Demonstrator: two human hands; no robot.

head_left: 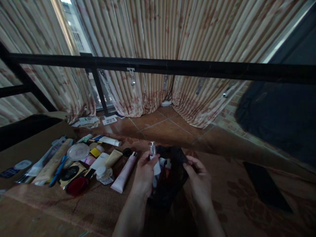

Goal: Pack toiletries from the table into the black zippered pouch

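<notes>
My left hand (146, 171) is closed around a slim white tube (156, 166); a shiny silver cap (152, 148) stands up above the fingers. The tube is at the left side of the mouth of a black bag (172, 194). My right hand (198, 176) pinches the bag's right edge between thumb and fingers, so the mouth gapes. Inside the bag, a small bottle with a reddish body (168, 168) and some pale items show; the bag's depth is too dark to make out. Left of my left hand lies a pale pink tube (124, 172).
Several cosmetics lie in a heap at the left, among them a small clear jar (104, 174), a red round container (77, 186) and a beige tube (53, 161). A cardboard box (10, 148) is behind them. A dark flat rectangle (266, 186) lies at the right. A black rail (172, 65) crosses before the curtains.
</notes>
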